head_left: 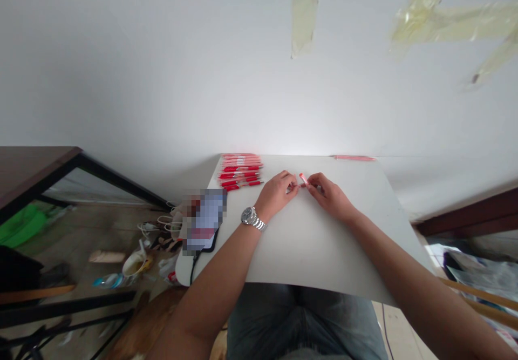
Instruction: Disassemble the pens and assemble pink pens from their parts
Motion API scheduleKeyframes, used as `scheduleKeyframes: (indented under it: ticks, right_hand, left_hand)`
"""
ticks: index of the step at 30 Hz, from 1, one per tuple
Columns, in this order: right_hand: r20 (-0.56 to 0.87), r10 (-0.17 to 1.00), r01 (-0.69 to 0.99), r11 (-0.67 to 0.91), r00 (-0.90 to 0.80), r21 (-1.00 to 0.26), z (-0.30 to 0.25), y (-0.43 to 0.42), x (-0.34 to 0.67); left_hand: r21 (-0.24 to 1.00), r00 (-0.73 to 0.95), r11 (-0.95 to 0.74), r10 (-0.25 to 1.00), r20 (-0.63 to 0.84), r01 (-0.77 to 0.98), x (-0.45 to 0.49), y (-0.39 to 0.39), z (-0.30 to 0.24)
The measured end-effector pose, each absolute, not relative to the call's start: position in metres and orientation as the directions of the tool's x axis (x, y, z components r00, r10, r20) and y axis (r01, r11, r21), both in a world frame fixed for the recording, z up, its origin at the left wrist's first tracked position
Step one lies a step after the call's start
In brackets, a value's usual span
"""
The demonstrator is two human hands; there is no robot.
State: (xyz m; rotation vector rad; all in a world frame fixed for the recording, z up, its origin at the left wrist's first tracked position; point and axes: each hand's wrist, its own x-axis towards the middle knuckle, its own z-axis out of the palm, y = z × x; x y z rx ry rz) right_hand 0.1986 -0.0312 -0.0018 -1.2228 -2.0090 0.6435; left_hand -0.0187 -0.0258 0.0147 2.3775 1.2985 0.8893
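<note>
Above the middle of the white table, my left hand (281, 190) and my right hand (328, 194) almost meet, both with fingers pinched. A short pen part (304, 178) with a bright orange-red end tilts up from my right fingertips. Something thin spans the gap between the two hands; its left end is lost in my left fingers and too small to make out. To the left of my left hand, several red pens (243, 176) lie in a stacked row, some with white labels and a few solid red ones nearest me.
Thin pinkish sticks (354, 158) lie along the table's (307, 252) back edge by the wall. A phone (206, 219), partly blurred out, sits at the left edge with a black cable attached. A dark desk (38, 171) stands at left, clutter on the floor below.
</note>
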Motion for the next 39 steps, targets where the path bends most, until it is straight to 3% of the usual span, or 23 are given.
scheduleKeyframes:
  ticks: [15,30,39]
  right_hand:
    - [0.300,0.920,0.593,0.393,-0.254,-0.703,-0.007,-0.029,0.200]
    - [0.335,0.874,0.567,0.484,-0.352,-0.666,-0.009,-0.027,0.202]
    - [0.332,0.884,0.582,0.466,-0.327,-0.666,-0.009,-0.026,0.202]
  left_hand:
    - [0.616,0.266,-0.527,0.843,0.468,0.585,-0.019,-0.023,0.009]
    - [0.694,0.190,-0.457,0.883,0.430,0.556,-0.021,-0.016,-0.001]
    - [0.774,0.116,-0.406,0.908,0.403,0.486,-0.022,-0.013,0.000]
